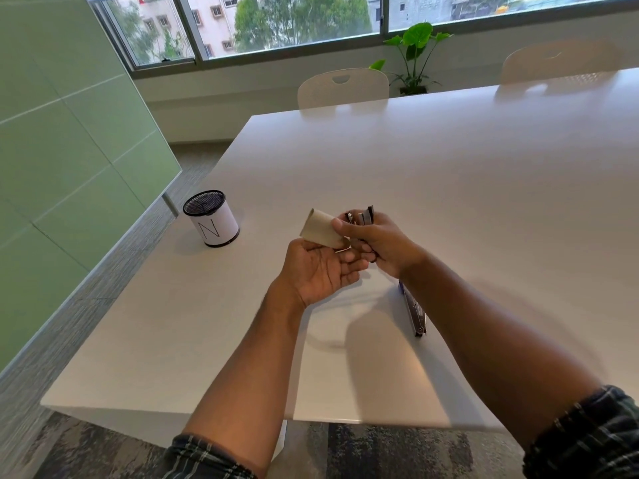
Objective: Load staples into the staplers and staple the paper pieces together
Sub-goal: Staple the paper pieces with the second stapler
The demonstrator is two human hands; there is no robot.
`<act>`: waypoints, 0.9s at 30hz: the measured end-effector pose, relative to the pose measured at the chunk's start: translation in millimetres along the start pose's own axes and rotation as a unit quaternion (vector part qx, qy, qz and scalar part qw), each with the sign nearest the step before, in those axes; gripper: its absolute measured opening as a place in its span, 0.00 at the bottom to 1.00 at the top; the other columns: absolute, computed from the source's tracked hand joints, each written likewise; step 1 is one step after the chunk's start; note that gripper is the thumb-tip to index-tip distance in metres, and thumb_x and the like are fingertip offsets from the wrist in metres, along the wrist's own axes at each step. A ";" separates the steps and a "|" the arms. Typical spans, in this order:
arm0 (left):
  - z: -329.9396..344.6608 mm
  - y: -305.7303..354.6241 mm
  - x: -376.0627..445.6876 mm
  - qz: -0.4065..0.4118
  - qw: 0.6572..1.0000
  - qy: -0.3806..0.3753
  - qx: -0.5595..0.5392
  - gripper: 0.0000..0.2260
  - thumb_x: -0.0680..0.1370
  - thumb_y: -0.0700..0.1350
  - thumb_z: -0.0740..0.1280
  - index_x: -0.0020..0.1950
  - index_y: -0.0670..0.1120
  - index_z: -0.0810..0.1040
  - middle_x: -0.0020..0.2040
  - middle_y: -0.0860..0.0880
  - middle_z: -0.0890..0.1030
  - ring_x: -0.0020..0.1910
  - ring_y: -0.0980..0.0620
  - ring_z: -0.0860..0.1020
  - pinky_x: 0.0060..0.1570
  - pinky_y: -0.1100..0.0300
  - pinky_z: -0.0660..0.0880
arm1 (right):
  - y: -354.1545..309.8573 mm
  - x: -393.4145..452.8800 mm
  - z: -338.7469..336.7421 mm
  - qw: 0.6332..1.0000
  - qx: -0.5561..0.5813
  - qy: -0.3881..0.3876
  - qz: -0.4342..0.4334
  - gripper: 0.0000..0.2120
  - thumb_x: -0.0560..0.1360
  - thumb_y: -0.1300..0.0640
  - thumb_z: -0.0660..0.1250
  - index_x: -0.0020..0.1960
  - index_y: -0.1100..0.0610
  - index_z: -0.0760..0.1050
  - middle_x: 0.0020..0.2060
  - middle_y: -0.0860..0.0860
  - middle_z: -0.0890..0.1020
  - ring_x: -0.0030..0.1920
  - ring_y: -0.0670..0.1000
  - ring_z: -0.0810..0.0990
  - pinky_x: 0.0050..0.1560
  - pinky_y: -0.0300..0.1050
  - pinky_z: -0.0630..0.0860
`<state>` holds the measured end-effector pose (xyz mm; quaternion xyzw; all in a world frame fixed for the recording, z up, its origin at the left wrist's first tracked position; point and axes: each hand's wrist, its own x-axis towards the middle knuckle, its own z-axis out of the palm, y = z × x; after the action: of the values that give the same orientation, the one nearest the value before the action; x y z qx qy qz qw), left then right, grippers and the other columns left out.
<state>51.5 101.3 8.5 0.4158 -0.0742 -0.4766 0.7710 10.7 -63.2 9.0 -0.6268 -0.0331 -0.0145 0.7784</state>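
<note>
My right hand point(378, 245) is closed around a small dark stapler point(366, 216) held above the white table point(449, 188); its metal tip sticks up past my fingers. My right thumb presses on a small beige paper piece point(318, 229). My left hand point(320, 267) is palm up under that paper, fingers curled loosely beneath it. A second stapler point(413, 309), blue and lying open and flat, rests on the table under my right forearm. I cannot see any staples.
A black mesh pen cup point(211, 219) with a white label stands near the table's left edge. Two white chairs point(343, 87) are pushed in along the far side. A potted plant point(415, 57) stands by the window. A green glass partition runs along the left.
</note>
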 end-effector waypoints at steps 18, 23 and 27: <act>4.2 16.6 11.2 0.264 0.919 0.244 0.163 0.04 0.81 0.38 0.69 0.50 0.44 0.84 0.38 0.47 0.87 0.37 0.52 0.86 0.43 0.60 0.82 | -7.4 5.3 -26.1 0.987 0.008 0.161 0.018 0.14 0.74 0.54 0.78 0.52 0.64 0.81 0.30 0.49 0.66 0.29 0.47 0.58 0.32 0.46 0.52; 2.5 14.7 13.8 0.280 0.907 0.265 0.171 0.04 0.81 0.38 0.70 0.50 0.42 0.84 0.37 0.46 0.87 0.36 0.52 0.86 0.44 0.59 0.82 | -4.1 8.2 -24.3 0.987 0.016 0.158 0.015 0.12 0.74 0.54 0.77 0.50 0.62 0.81 0.31 0.50 0.65 0.30 0.48 0.57 0.33 0.48 0.51; -3.1 18.5 16.6 0.294 0.894 0.294 0.164 0.05 0.80 0.38 0.71 0.53 0.40 0.85 0.42 0.41 0.87 0.39 0.49 0.86 0.44 0.57 0.83 | -1.0 11.7 -19.6 0.988 0.029 0.152 0.015 0.13 0.75 0.53 0.77 0.51 0.62 0.82 0.32 0.51 0.70 0.30 0.48 0.58 0.33 0.48 0.52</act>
<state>74.5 93.5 15.0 0.6165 -0.0402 -0.0650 0.7836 23.0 -82.3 6.6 -0.5947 0.0943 -0.0970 0.7925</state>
